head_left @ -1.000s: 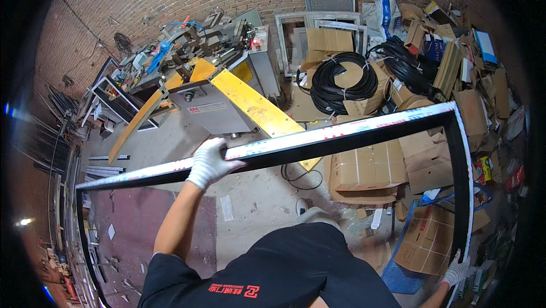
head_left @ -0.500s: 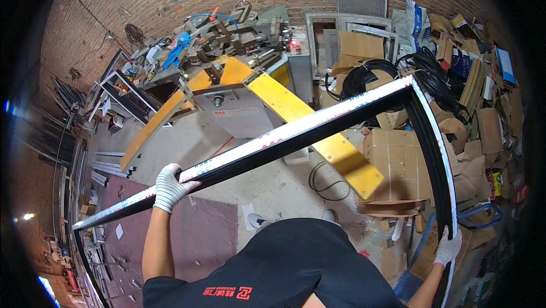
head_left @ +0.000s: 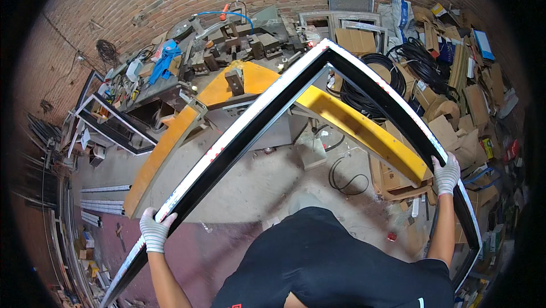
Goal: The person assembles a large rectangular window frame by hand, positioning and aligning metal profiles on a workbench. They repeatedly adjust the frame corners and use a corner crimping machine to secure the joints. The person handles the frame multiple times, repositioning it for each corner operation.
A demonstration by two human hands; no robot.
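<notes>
Because the black-and-white frame (head_left: pixel 273 114) spans wide, left hand (head_left: pixel 154 232) and right hand (head_left: pixel 447 174) clasp adjoining sides, fingers curled round, presumably for balance; frame held aloft, its corner before the right edge of the cluttered bench (head_left: pixel 185 80), yellow arm (head_left: pixel 364 129) showing through its opening.

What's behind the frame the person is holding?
Behind the frame, a long yellow arm and a black coil show partly. The frame's bars cover stretches of both; whatever lies directly behind those bars can't be seen.

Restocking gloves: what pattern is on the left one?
The left glove is whitish with darker stripes; head view.
</notes>
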